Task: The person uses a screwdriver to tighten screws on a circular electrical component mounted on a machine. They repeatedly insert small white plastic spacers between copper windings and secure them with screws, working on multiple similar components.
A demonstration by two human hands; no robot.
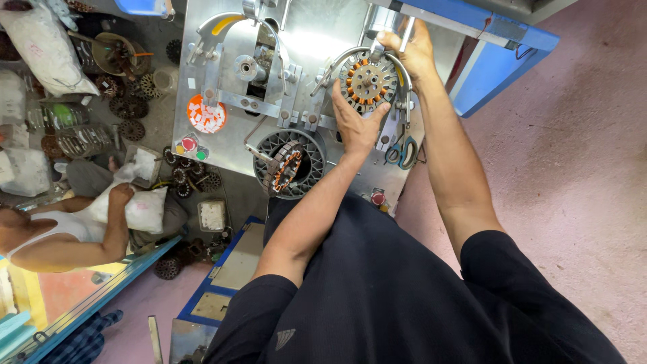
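Observation:
A round stator core [368, 82] with copper windings sits in the fixture of a metal winding machine [317, 40]. My left hand [356, 123] presses on the stator's lower edge with fingers spread. My right hand [412, 50] reaches over the stator's top right and grips the curved metal guide arm and lever there. A second stator [286, 168] with orange windings leans on a grey round fan-like holder [306, 145] lower on the machine face.
Scissors [403, 152] hang by my right forearm. Red and green buttons [189, 144] sit at the panel's left, one red button [378, 198] near the bottom. Another person [74, 226] sits on the floor at left among several stators and white bags. Blue frame [502, 61] at right.

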